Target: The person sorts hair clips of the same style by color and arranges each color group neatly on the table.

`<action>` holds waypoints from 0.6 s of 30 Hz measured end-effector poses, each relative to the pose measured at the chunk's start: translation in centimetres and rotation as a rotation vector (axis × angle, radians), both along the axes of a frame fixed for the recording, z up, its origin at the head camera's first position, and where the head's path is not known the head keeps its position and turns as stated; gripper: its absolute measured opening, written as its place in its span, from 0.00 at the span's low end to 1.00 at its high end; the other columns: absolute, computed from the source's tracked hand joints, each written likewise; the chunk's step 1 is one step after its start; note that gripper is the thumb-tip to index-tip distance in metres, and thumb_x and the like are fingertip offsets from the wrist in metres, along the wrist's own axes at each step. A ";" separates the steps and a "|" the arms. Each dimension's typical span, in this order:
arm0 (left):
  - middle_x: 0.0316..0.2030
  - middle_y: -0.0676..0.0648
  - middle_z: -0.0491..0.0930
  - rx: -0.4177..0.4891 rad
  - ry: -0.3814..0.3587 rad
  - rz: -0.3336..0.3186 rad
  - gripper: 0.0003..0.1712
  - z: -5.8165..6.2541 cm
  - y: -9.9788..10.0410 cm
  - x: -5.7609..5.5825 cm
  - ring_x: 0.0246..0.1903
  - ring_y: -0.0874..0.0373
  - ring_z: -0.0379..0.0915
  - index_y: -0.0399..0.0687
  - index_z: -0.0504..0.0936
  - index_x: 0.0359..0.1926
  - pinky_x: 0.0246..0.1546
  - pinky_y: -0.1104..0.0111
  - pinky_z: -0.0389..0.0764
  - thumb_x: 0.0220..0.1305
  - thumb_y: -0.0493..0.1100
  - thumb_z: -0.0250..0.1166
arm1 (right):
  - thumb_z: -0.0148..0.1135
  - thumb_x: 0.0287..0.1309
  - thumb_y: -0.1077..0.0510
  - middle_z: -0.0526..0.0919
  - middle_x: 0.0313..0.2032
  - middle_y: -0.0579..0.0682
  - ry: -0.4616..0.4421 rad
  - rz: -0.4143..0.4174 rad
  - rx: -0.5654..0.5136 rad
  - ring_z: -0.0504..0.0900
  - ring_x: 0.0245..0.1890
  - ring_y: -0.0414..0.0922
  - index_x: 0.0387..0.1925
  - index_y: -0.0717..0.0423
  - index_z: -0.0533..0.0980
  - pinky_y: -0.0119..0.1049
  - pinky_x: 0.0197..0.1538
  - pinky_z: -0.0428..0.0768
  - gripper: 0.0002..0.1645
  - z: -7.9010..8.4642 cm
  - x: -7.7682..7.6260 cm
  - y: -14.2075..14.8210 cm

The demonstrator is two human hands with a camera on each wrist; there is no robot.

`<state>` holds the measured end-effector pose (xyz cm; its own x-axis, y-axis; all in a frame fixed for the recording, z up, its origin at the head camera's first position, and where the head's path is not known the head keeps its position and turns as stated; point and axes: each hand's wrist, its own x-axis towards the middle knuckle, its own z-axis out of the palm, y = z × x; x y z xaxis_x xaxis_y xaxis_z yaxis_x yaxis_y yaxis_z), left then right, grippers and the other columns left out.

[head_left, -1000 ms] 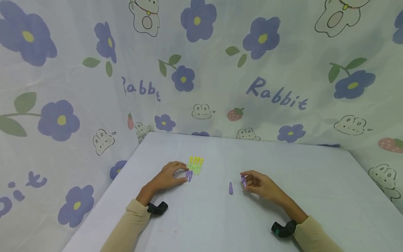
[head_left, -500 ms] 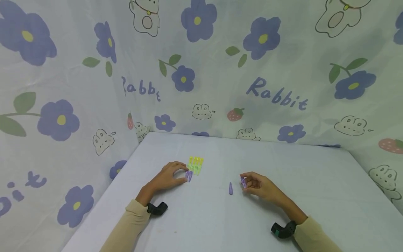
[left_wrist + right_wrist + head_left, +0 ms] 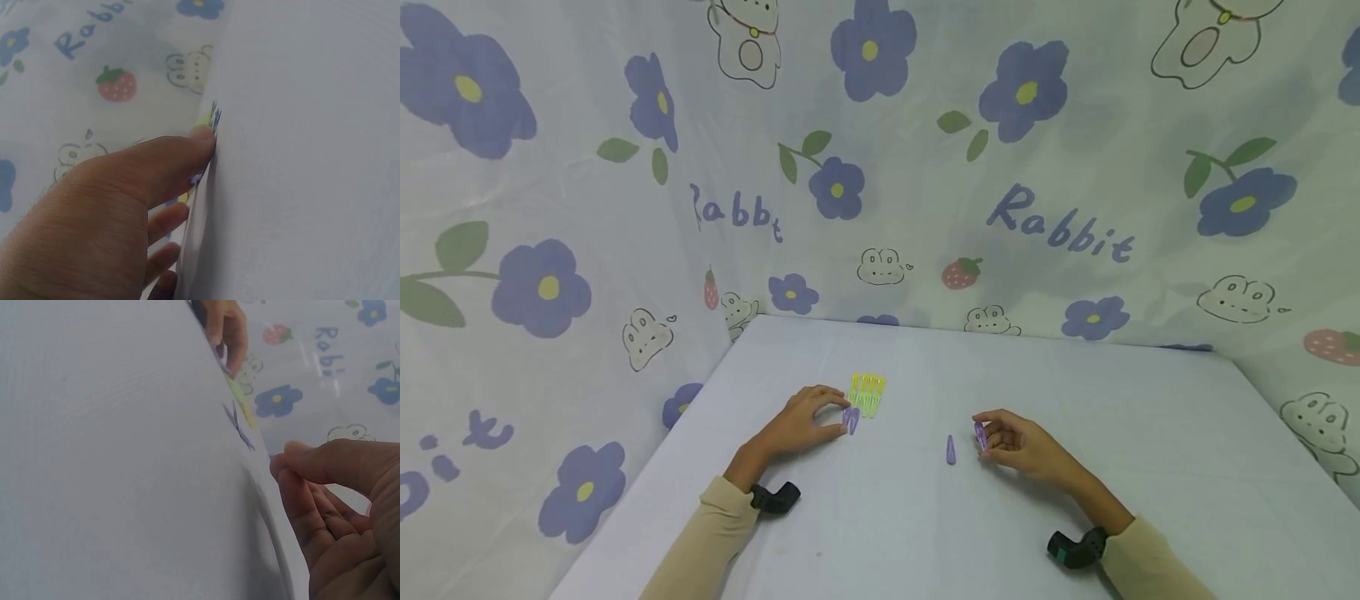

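Purple snap hair clips (image 3: 853,422) lie side by side at the left, just below the green hair clips (image 3: 871,405). My left hand (image 3: 797,423) rests by them, its thumb and index finger pinching the leftmost purple one at its ends. Over the table on the right, my right hand (image 3: 1018,442) holds another purple hair clip (image 3: 981,435) between thumb and index finger. A loose purple hair clip (image 3: 951,450) lies just left of that hand; the right wrist view shows this clip (image 3: 237,428) with its parts spread. The held clip is hidden behind my fingers there.
Yellow hair clips (image 3: 868,382) form a row above the green ones. A white cloth covers the table (image 3: 895,517), whose back edge meets a patterned curtain (image 3: 917,225) with flowers and rabbits. The curtain also hangs along the left side.
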<state>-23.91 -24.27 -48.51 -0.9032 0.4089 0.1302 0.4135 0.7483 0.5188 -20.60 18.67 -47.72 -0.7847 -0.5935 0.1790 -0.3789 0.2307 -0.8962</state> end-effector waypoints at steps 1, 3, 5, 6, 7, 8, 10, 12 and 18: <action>0.65 0.48 0.74 0.000 -0.001 0.000 0.26 0.0 0.0 0.0 0.70 0.44 0.63 0.58 0.81 0.59 0.69 0.40 0.59 0.61 0.57 0.70 | 0.68 0.59 0.66 0.78 0.43 0.65 0.003 0.001 0.003 0.81 0.39 0.35 0.63 0.72 0.68 0.26 0.40 0.81 0.33 0.0 0.0 0.0; 0.65 0.48 0.74 -0.002 -0.001 0.002 0.26 0.0 0.0 0.0 0.70 0.44 0.62 0.58 0.81 0.59 0.70 0.40 0.59 0.61 0.58 0.70 | 0.68 0.59 0.66 0.78 0.43 0.65 0.001 -0.002 0.006 0.80 0.39 0.35 0.64 0.72 0.68 0.26 0.40 0.81 0.33 0.0 0.0 0.0; 0.65 0.49 0.74 -0.003 -0.001 0.003 0.26 0.0 0.0 0.0 0.70 0.44 0.62 0.58 0.81 0.59 0.70 0.40 0.59 0.61 0.58 0.70 | 0.68 0.59 0.66 0.78 0.43 0.64 0.000 -0.007 0.008 0.80 0.39 0.35 0.63 0.72 0.68 0.25 0.40 0.81 0.33 0.0 0.1 0.0; 0.65 0.49 0.74 -0.004 -0.001 0.004 0.26 0.0 0.0 0.0 0.70 0.44 0.62 0.58 0.81 0.59 0.70 0.40 0.59 0.61 0.58 0.70 | 0.68 0.59 0.66 0.78 0.43 0.64 0.002 -0.008 0.008 0.80 0.39 0.35 0.63 0.72 0.68 0.25 0.40 0.81 0.33 0.0 0.1 0.0; 0.65 0.49 0.74 -0.004 -0.001 0.005 0.26 0.0 0.0 0.0 0.70 0.44 0.62 0.58 0.81 0.59 0.70 0.40 0.59 0.61 0.58 0.70 | 0.68 0.59 0.66 0.78 0.43 0.64 0.006 -0.009 0.010 0.80 0.39 0.35 0.63 0.73 0.68 0.25 0.40 0.81 0.33 0.0 0.1 0.0; 0.65 0.49 0.74 -0.003 -0.002 0.005 0.26 0.0 0.0 0.0 0.70 0.44 0.62 0.58 0.81 0.59 0.70 0.40 0.59 0.61 0.58 0.70 | 0.68 0.59 0.66 0.78 0.43 0.64 0.008 -0.010 0.011 0.80 0.39 0.35 0.63 0.73 0.68 0.26 0.40 0.81 0.32 0.0 0.1 0.0; 0.65 0.49 0.74 -0.003 -0.003 0.005 0.26 0.0 0.0 0.0 0.70 0.44 0.62 0.58 0.81 0.59 0.70 0.41 0.59 0.61 0.58 0.70 | 0.68 0.59 0.65 0.79 0.42 0.64 0.010 -0.009 0.013 0.80 0.39 0.35 0.62 0.73 0.69 0.26 0.39 0.81 0.32 0.0 0.1 0.0; 0.65 0.49 0.74 -0.003 -0.003 0.004 0.26 0.0 0.0 0.0 0.70 0.44 0.62 0.58 0.81 0.59 0.70 0.41 0.59 0.61 0.58 0.70 | 0.69 0.59 0.64 0.79 0.42 0.63 0.012 -0.010 0.016 0.80 0.38 0.35 0.62 0.72 0.69 0.26 0.39 0.81 0.32 -0.1 0.1 0.0; 0.65 0.49 0.74 -0.006 -0.001 0.001 0.26 -0.1 -0.1 -0.1 0.70 0.44 0.63 0.58 0.81 0.58 0.70 0.41 0.59 0.61 0.58 0.70 | 0.69 0.60 0.61 0.81 0.45 0.62 -0.002 -0.013 0.009 0.84 0.41 0.39 0.62 0.71 0.69 0.28 0.42 0.84 0.32 -0.2 0.2 0.0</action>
